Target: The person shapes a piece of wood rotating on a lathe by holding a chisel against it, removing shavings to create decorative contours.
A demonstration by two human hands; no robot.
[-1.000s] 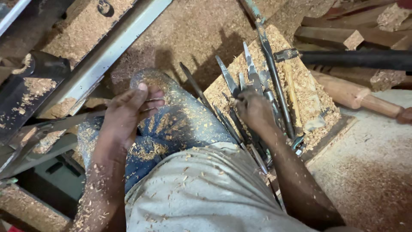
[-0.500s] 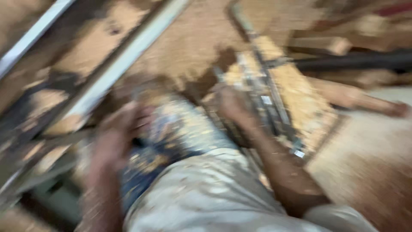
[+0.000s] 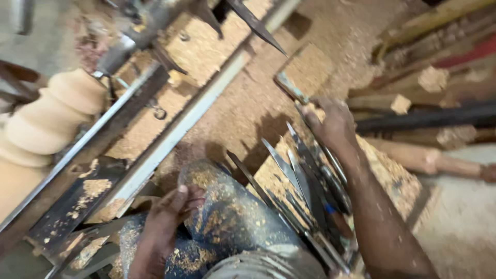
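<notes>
The right hand (image 3: 333,124) reaches over the far end of a row of long steel chisels (image 3: 305,181) lying on a sawdust-covered board (image 3: 392,175) beside the knee (image 3: 227,217). Its fingers curl around one chisel near the board's far edge; whether the grip has fully closed cannot be told. The left hand (image 3: 168,217) rests open on the dusty trouser leg. A clean pick means taking one handle only and lifting it straight, clear of the neighbouring blades. The turned wood (image 3: 46,119) sits on the lathe at the left edge.

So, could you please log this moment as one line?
left hand: resting on knee | right hand: reaching among turning chisels | sawdust around
</notes>
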